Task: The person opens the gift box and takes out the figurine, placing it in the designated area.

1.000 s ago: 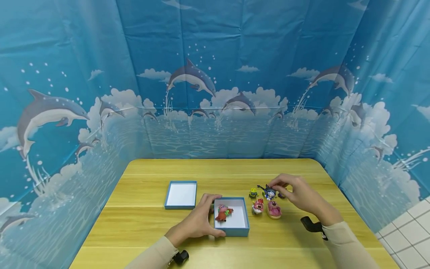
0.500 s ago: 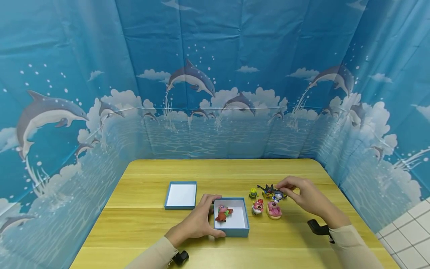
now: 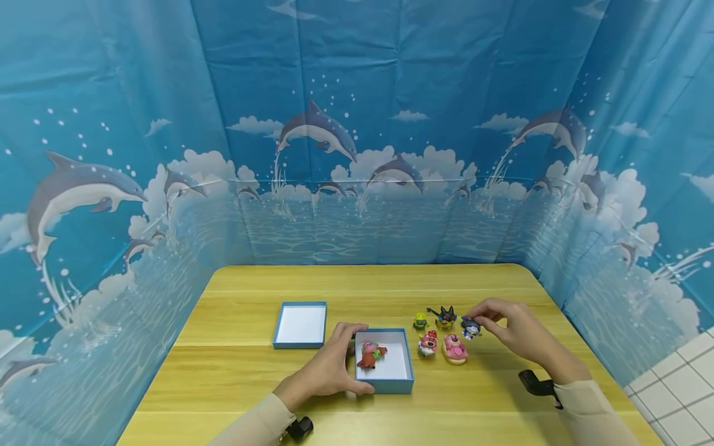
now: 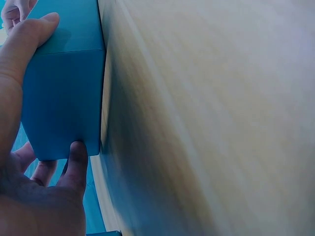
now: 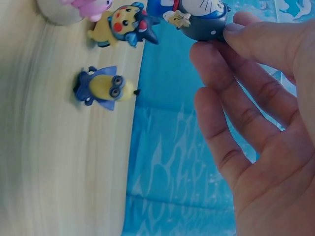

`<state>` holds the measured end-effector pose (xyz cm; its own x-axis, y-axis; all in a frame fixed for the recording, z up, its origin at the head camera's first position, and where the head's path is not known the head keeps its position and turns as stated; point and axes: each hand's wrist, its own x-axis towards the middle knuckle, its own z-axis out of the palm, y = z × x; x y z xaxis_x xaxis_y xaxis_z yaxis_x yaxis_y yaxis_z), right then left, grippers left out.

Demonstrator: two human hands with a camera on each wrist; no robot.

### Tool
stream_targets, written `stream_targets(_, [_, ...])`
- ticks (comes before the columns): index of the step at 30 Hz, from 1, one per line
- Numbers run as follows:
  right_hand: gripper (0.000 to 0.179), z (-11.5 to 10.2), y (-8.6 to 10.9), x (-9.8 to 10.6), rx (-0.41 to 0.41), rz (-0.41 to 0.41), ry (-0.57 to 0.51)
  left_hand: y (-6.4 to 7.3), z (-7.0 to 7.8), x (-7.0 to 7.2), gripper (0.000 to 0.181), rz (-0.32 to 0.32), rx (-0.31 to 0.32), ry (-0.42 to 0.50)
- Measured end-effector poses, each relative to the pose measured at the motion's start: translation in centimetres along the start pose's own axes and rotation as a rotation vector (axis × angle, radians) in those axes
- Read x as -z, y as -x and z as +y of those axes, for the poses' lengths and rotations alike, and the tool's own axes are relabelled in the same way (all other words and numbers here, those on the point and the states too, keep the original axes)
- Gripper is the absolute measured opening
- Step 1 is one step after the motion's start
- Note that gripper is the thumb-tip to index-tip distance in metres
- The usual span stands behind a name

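Observation:
My left hand (image 3: 331,359) grips the blue box (image 3: 393,385) at its left side, thumb on the near wall and fingers at the far corner. Inside that box lies a red-brown figurine (image 3: 370,355) with a pink face. Between thumb and fingertips, my right hand (image 3: 510,325) pinches a blue-and-white cat figurine (image 5: 206,12) with a dark hat, to the right of the other figurines. A Minion figurine (image 5: 102,88) stands close by in the right wrist view; the held figurine and hand hide it in the head view. Near it is a Pikachu-like figurine (image 5: 129,24) in a dark hood.
Two pink bear figurines stand right of the box: a red-and-white one (image 3: 428,342) and one in a ring-shaped base (image 3: 455,350). Behind them is a small yellow-green figurine (image 3: 420,320). A shallow blue lid (image 3: 301,323) lies left of the box on the wooden table (image 3: 234,371).
My right hand has moved to the right with the cat figurine, from in front of the Pikachu-like figurine, which now shows. The left hand and box have stayed in place.

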<state>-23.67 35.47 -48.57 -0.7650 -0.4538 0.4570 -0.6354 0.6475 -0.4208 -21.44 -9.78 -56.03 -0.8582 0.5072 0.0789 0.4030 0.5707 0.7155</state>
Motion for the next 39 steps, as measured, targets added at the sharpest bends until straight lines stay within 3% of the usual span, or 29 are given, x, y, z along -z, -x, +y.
stream_targets(15, [0.023,1.9,1.5,-0.5,-0.030,-0.014,0.030,0.0,0.0,0.0,0.126,-0.006,0.001,0.003])
stream_targets(26, [0.023,3.1,2.3,-1.3,-0.041,-0.035,-0.004,-0.1,0.0,0.0,0.128,-0.003,0.000,0.006])
stream_targets(39, [0.022,3.5,2.8,-2.0,-0.123,-0.093,-0.039,-0.1,-0.1,0.0,0.127,0.003,-0.016,0.000])
